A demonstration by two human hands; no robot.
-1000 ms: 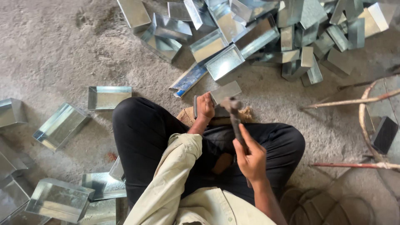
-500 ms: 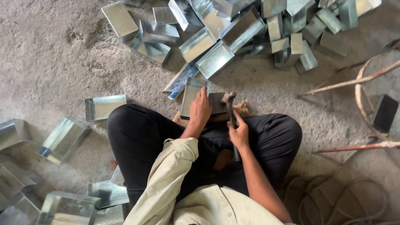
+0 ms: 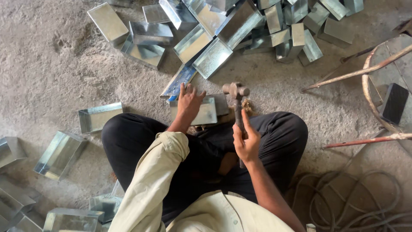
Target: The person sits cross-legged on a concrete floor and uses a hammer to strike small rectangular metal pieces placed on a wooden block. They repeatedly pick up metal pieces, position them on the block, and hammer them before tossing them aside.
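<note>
Since half a second ago, the hammer (image 3: pixel 237 107) has come up a little, and its head now sits above the far edge of the metal piece instead of down by the hands. Close to the body, the person sits cross-legged on the floor in black trousers and a pale shirt. Their right hand (image 3: pixel 246 141) has its fingers wrapped tight around the hammer's handle, with the thumb pointing up along it. Their left hand (image 3: pixel 188 103) lies flat with fingers spread apart, pressing down on a shiny metal tray (image 3: pixel 205 113). That tray rests on the ground just past the knees, on top of what looks like a flat block. It looks like the hammering step is going on: one hand keeps the tray from sliding and the other lifts the hammer for a hit. A good next hit would need the hammer to land on the tray's edge and well clear of the spread fingers. Finished-looking metal boxes (image 3: pixel 60 154) sit to the left, near the leg. A gray cable (image 3: pixel 365 206) curls on the right. Farther off, a big heap of metal trays (image 3: pixel 240 21) fills the top of the view.
</note>
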